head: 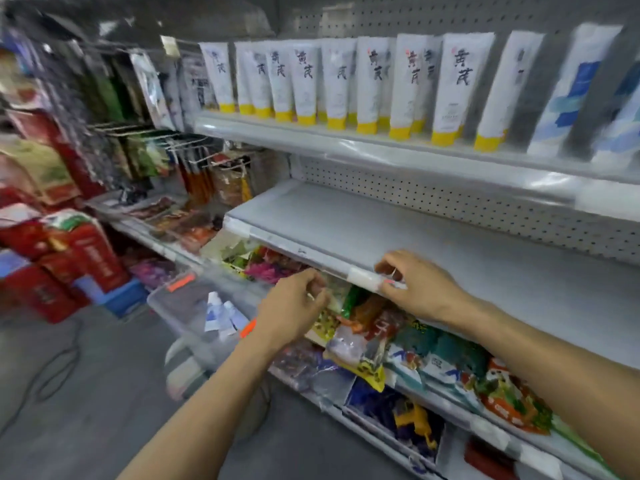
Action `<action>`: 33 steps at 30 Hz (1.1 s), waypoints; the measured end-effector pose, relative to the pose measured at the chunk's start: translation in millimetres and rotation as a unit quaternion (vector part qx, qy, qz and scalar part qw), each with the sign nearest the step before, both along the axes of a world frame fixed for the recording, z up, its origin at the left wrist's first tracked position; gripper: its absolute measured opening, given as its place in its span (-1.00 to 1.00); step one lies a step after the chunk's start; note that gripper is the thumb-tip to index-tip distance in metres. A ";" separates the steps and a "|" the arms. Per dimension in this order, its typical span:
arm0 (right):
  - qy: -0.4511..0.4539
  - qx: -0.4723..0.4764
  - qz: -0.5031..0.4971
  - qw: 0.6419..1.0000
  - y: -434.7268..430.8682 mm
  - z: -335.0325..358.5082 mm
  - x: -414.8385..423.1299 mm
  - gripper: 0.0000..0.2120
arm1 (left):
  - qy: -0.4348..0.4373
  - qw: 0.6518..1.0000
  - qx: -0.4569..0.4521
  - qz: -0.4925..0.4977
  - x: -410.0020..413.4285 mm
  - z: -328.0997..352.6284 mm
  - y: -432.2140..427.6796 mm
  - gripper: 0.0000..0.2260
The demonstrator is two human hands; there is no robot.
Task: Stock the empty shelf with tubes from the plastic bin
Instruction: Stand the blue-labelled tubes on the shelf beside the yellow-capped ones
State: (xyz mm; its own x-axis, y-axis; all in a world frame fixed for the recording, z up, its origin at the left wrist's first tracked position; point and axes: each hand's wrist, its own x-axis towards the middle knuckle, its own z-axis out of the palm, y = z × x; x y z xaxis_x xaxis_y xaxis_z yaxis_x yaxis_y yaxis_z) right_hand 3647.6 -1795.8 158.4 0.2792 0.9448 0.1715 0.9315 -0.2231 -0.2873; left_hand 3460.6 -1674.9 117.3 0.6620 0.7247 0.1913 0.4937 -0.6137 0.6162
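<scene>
— Where are the hands?
— Left hand (294, 306) is just below the empty shelf's (381, 230) front edge, fingers curled. Right hand (415, 285) touches that edge, fingers bent. It's too blurred to tell whether either grips anything.
— And the tubes (221, 315)?
— In the plastic bin (166, 299), below-left of the shelf. Yellow-capped tubes (339, 84) stand one level above it.

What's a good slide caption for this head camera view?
Left hand and right hand near the empty shelf; tubes lie in the plastic bin.

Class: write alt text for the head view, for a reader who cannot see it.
The left hand and right hand are at the front edge of an empty shelf. White yellow-capped tubes line the shelf above; a plastic bin with loose tubes sits lower left.
</scene>
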 end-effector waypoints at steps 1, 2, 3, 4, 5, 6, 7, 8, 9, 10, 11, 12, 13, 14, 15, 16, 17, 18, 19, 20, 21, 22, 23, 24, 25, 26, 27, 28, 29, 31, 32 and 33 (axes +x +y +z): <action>0.012 -0.009 0.016 1.000 28.7 -8.4 -15.1 -0.75 | 0.012 1.000 -0.016 0.012 -18.6 -8.4 21.1 -0.84; 0.029 -0.020 0.032 0.999 59.1 -18.0 -31.9 -0.76 | 0.023 0.999 -0.031 0.026 -38.9 -17.0 44.2 -0.85; 0.046 -0.033 0.049 0.997 89.3 -27.8 -49.5 -0.76 | 0.033 0.998 -0.044 0.042 -60.0 -24.8 67.9 -0.85; 0.065 -0.047 0.065 0.995 119.6 -38.5 -67.5 -0.75 | 0.042 0.996 -0.056 0.059 -81.6 -33.0 91.8 -0.85; 0.084 -0.060 0.080 0.991 149.5 -49.8 -85.0 -0.76 | 0.051 0.993 -0.069 0.075 -102.6 -41.7 116.1 -0.86; 0.104 -0.071 0.093 0.988 178.1 -60.7 -101.7 -0.77 | 0.061 0.990 -0.086 0.091 -122.9 -50.2 139.2 -0.87; 0.123 -0.083 0.102 0.984 204.4 -72.0 -117.3 -0.78 | 0.074 0.986 -0.102 0.109 -142.0 -57.9 160.6 -0.88; 0.141 -0.095 0.107 0.980 228.6 -83.1 -131.4 -0.80 | 0.087 0.981 -0.113 0.128 -159.9 -64.6 180.3 -0.88; 0.155 -0.109 0.109 0.976 250.7 -94.1 -143.4 -0.80 | 0.097 0.977 -0.124 0.144 -176.2 -71.5 199.1 -0.87; 0.166 -0.124 0.108 0.972 270.2 -105.0 -153.4 -0.78 | 0.102 0.973 -0.137 0.155 -189.9 -77.8 216.1 -0.86; 0.175 -0.138 0.106 0.969 287.3 -115.9 -161.3 -0.77 | 0.103 0.969 -0.153 0.162 -201.0 -84.1 231.5 -0.86; 0.182 -0.155 0.104 0.965 302.8 -127.3 -167.2 -0.77 | 0.105 0.966 -0.170 0.166 -209.5 -90.0 245.6 -0.86; 0.189 -0.174 0.101 0.961 316.9 -138.0 -171.2 -0.78 | 0.107 0.962 -0.186 0.169 -215.9 -95.9 258.9 -0.86; 0.197 -0.193 0.099 0.956 330.6 -148.9 -173.3 -0.80 | 0.108 0.959 -0.199 0.170 -219.8 -102.4 272.1 -0.85; 0.204 -0.210 0.096 0.951 344.5 -159.7 -174.2 -0.82 | 0.105 0.956 -0.211 0.172 -221.6 -109.9 285.3 -0.85; 0.208 -0.222 0.094 0.948 358.2 -169.3 -174.5 -0.83 | 0.099 0.954 -0.224 0.173 -221.4 -117.9 298.1 -0.85; 0.210 -0.234 0.090 0.945 372.4 -179.1 -174.1 -0.84 | 0.090 0.952 -0.236 0.174 -219.4 -126.5 310.9 -0.85; 0.210 -0.243 0.086 0.943 386.8 -188.2 -173.8 -0.84 | 0.080 0.949 -0.249 0.175 -215.8 -135.2 323.5 -0.85; 0.212 -0.252 0.081 0.941 401.8 -198.5 -173.1 -0.85 | 0.070 0.945 -0.265 0.178 -211.2 -145.6 336.1 -0.84; 0.216 -0.260 0.077 0.938 417.0 -210.0 -172.0 -0.85 | 0.061 0.940 -0.283 0.180 -205.4 -155.5 348.3 -0.83; 0.226 -0.269 0.068 0.934 432.6 -222.9 -170.5 -0.85 | 0.053 0.934 -0.303 0.184 -199.4 -166.8 360.3 -0.84; 0.238 -0.277 0.058 0.929 447.9 -236.5 -169.1 -0.85 | 0.047 0.926 -0.322 0.192 -193.5 -179.2 372.6 -0.86; 0.250 -0.286 0.043 0.924 463.5 -252.1 -167.5 -0.85 | 0.042 0.918 -0.339 0.203 -187.4 -191.9 384.9 -0.87; 0.262 -0.293 0.028 0.919 478.9 -268.4 -165.9 -0.83 | 0.036 0.908 -0.358 0.215 -181.4 -206.4 398.3 -0.87; 0.269 -0.302 0.012 0.914 494.3 -285.3 -164.6 -0.79 | 0.027 0.895 -0.381 0.229 -175.5 -222.2 412.4 -0.86; 0.272 -0.310 -0.002 0.911 509.7 -303.2 -162.8 -0.76 | 0.018 0.881 -0.403 0.245 -168.7 -239.1 427.6 -0.84; 0.269 -0.322 -0.014 0.908 525.5 -323.0 -160.4 -0.73 | 0.015 0.869 -0.419 0.262 -161.5 -258.0 443.5 -0.82; 0.269 -0.331 -0.024 0.904 540.2 -343.2 -158.1 -0.74 | 0.013 0.858 -0.431 0.279 -153.7 -276.8 458.6 -0.81; 0.269 -0.341 -0.034 0.900 553.5 -362.9 -155.5 -0.80 | 0.006 0.846 -0.444 0.296 -145.9 -296.4 472.6 -0.79; 0.271 -0.346 -0.051 0.897 575.4 -399.0 -152.1 -0.91 | -0.005 0.826 -0.467 0.316 -129.3 -330.8 497.3 -0.75; 0.273 -0.345 -0.064 0.896 584.4 -414.5 -151.8 -0.87 | 0.000 0.820 -0.474 0.322 -121.7 -347.2 507.0 -0.72; 0.273 -0.347 -0.079 0.894 592.3 -430.3 -152.8 -0.86 | 0.009 0.814 -0.479 0.327 -114.4 -363.0 515.5 -0.70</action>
State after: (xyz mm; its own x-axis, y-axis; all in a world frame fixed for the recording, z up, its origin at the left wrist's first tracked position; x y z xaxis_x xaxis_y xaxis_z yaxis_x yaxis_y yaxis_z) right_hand 3494.8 -1203.5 -271.9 0.2816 0.7127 -0.6425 0.6354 -0.6403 -0.4316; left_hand 3346.1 -1159.4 -245.7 0.0699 0.7336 -0.6760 0.5366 0.5436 0.6454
